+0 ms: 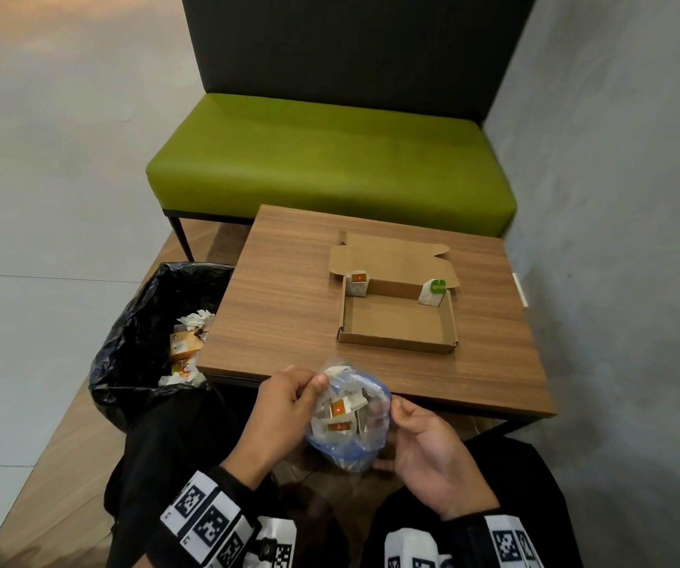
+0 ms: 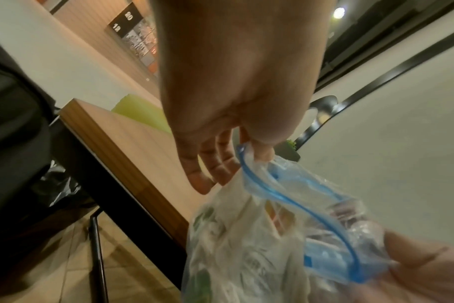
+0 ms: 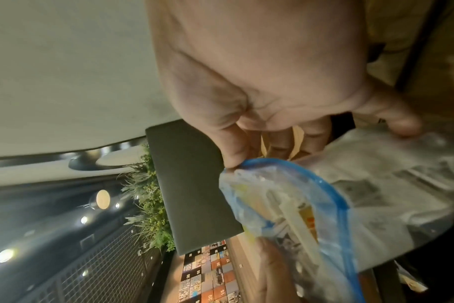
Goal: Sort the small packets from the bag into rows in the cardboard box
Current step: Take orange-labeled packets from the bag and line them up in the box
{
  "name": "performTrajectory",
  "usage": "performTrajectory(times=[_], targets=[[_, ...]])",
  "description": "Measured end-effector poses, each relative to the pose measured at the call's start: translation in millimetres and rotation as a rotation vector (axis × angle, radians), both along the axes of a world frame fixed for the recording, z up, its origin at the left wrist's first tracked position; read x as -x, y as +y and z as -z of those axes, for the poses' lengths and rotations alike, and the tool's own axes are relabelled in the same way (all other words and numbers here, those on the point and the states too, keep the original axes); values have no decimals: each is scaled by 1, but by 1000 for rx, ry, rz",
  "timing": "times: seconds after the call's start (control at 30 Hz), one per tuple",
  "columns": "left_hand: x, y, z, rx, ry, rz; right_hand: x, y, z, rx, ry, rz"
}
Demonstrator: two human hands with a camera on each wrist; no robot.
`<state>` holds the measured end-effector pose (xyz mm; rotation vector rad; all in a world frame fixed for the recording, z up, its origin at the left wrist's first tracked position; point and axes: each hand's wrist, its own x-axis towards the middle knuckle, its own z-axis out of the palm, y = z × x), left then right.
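A clear zip bag (image 1: 350, 424) with a blue rim hangs just in front of the table's near edge, its mouth open. Inside lie several white packets (image 1: 340, 409) with orange labels. My left hand (image 1: 313, 388) pinches the rim on the left side; in the left wrist view its thumb and fingers (image 2: 246, 157) close on the blue strip of the bag (image 2: 259, 246). My right hand (image 1: 401, 412) grips the opposite rim, seen up close in the right wrist view (image 3: 233, 163). The open cardboard box (image 1: 395, 344) on the table holds an orange-labelled packet (image 1: 358, 282) and a green-labelled packet (image 1: 432, 291), one in each far corner.
The wooden table (image 1: 280, 301) stands before a green bench (image 1: 330, 157). A bin lined with a black bag (image 1: 145, 321), holding wrappers, sits at the table's left. A grey wall (image 1: 617, 198) runs close along the right side.
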<state>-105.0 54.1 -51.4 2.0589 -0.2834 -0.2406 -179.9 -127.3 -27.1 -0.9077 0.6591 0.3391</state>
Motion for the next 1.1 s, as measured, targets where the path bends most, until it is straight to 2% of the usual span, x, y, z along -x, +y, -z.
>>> performTrajectory(times=[0.1,0.23,0.33,0.47,0.53,0.63,0.67,0.73,0.8,0.93,1.0,1.1], targets=[[3,2,-2,-113,-94,69,0,0,0,30,-2,-35],[7,-6,-9,-183,-288,259,0,1,3,111,-19,-71],[3,-8,-8,-190,-338,204,0,1,3,196,-40,-48],[5,-14,-4,-192,-323,160,-2,7,-1,452,-152,49],[6,-15,-1,-180,-272,139,-1,9,3,668,-252,3],[6,-14,1,-109,-178,108,2,9,14,1219,-396,-131],[7,-14,1,-89,-168,106,2,9,16,1336,-437,-135],[8,-11,0,-81,-161,119,0,6,18,1436,-471,-140],[7,-8,0,-92,-158,135,-4,3,17,1402,-436,-168],[6,-4,-3,-85,-155,117,-8,-1,7,1092,-339,-200],[6,-4,-7,5,-113,41,-8,-2,6,1093,-338,-170],[3,-3,-7,84,-71,-115,-2,-2,8,1226,-350,-150]])
